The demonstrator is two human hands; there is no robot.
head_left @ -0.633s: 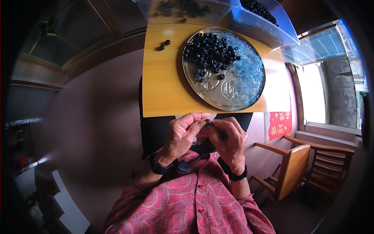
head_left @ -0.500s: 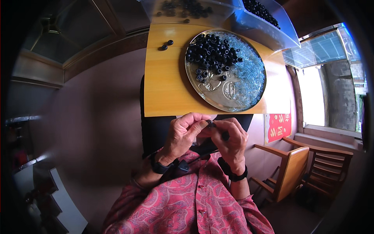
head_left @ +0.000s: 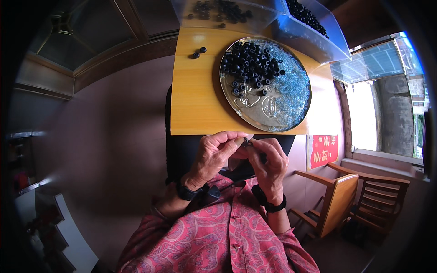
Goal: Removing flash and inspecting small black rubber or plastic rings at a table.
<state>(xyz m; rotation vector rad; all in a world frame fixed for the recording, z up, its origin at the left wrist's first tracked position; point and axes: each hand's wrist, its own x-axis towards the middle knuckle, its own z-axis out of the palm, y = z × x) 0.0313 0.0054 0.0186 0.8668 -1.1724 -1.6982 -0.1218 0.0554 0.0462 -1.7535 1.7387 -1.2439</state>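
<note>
Just off the near edge of the table, both my hands meet over my lap. My left hand (head_left: 215, 152) is closed in a pinch of thumb and forefinger on a small round black part (head_left: 246, 142). From the other side, the fingertips of my right hand (head_left: 270, 161) press on the same part, and its other fingers are curled. Fingertips cover most of the part, so its exact shape is hidden. Beyond the hands lies a round metal tray (head_left: 249, 119). Hollow black rounded parts (head_left: 255, 63) are heaped on its left, tiny shiny bluish pieces (head_left: 293, 91) on its right.
The tray stands on a yellow wooden table (head_left: 195, 100), with loose black parts (head_left: 196, 55) left of it. At the far right, a translucent plastic bin (head_left: 314, 41) holds many small black parts; another clear container (head_left: 227, 19) adjoins it. Wooden chairs (head_left: 339, 204) stand at lower right.
The view has shifted slightly, with the tray a little lower and to the right. A dark round piece seen under my right fingers earlier no longer shows clearly. Both hands keep their pinch.
</note>
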